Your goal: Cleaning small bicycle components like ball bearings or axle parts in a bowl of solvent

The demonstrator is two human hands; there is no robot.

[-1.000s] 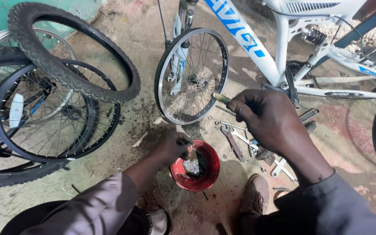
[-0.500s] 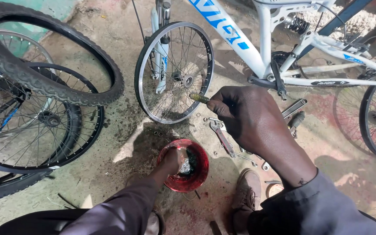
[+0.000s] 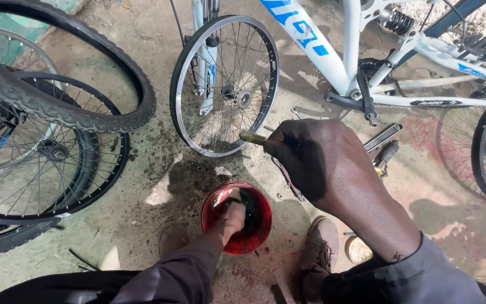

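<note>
The right hand [image 3: 324, 163] is curled into a fist around a greasy threaded axle [image 3: 252, 138], whose tip pokes out toward nine o'clock. At seven o'clock from it, the left hand [image 3: 233, 215] dips, fingers bunched, into a round red grease tin [image 3: 260, 228] on the concrete floor [image 3: 158, 169]. A spoked front wheel [image 3: 225, 84] stands at twelve o'clock, below a white bicycle frame [image 3: 333, 62] with blue block lettering.
</note>
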